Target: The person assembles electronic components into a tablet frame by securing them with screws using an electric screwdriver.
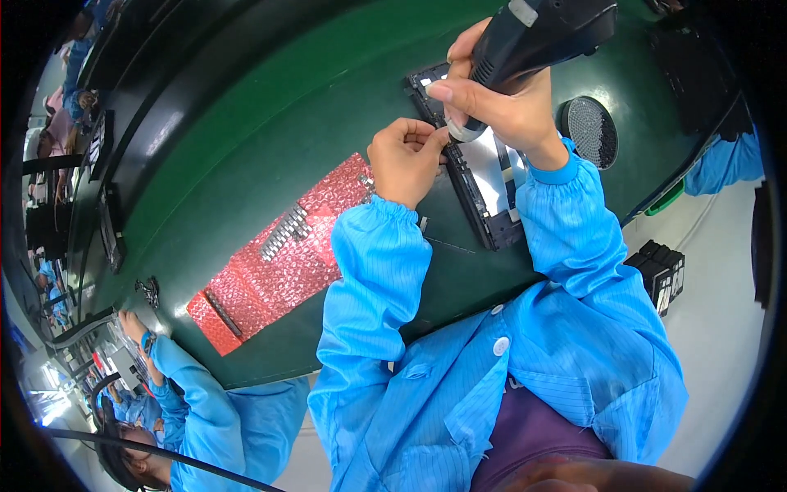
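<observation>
My right hand [512, 111] is wrapped round a black electric screwdriver [541, 41], its light-coloured nose pointing down at a flat device. This device has a black frame [471, 197] and a white inner panel [485, 168], and it lies slanted on the green table. My left hand [406, 160] is closed in a pinch at the frame's left edge, close to the screwdriver's nose. Whatever is between those fingertips is too small or hidden to make out. Left of this hand, small silvery metal pieces [284, 234] lie in rows on a red bubble-wrap sheet [266, 279].
A round dish of small parts [589, 131] stands right of the device. A black strip [221, 314] lies on the bubble wrap's near end. Another person in a blue sleeve [184, 369] works at the lower left. Black blocks [658, 275] are stacked at the right.
</observation>
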Available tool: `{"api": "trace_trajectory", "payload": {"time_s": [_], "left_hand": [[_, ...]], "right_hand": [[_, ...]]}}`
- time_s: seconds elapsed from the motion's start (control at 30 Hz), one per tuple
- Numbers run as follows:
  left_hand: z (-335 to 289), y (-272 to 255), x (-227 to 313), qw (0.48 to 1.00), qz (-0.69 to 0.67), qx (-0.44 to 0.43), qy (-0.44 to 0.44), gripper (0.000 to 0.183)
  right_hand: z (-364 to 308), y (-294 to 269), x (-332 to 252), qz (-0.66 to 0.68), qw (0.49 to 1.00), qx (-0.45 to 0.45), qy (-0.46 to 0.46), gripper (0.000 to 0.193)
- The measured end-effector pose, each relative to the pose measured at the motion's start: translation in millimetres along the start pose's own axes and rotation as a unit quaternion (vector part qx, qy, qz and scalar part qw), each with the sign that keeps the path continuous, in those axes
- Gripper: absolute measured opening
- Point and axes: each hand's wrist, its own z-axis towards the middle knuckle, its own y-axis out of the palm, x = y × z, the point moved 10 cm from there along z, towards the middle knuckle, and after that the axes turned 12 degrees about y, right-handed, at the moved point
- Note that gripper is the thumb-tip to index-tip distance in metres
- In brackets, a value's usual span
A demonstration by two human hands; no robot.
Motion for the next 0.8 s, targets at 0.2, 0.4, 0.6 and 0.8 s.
{"api": "trace_trajectory", "payload": {"time_s": [0.2,0.4,0.6,0.8], "left_hand": [[0.3,-0.3,-0.7,1.000,0.000,-0.004,0.001,0.015],[0.7,0.8,-2.1,1.000,-0.007,-0.005,-0.005,0.014],[1.0,0.3,-2.3,1.000,0.005,-0.014,-0.008,0.014],[1.5,1.3,-4.3,1.000,-0.010,-0.019,-0.011,0.014]], "right_hand": [[1.5,0.8,5.4,-0.005,1.000,0.000,0.009,0.032],[2.1,0.6,4.0,-0.007,1.000,0.004,0.012,0.031],[2.9,-0.2,1.7,-0.015,1.000,0.005,0.009,0.029],[2.5,-2.6,1.7,0.018,1.000,0.001,0.009,0.030]]}}
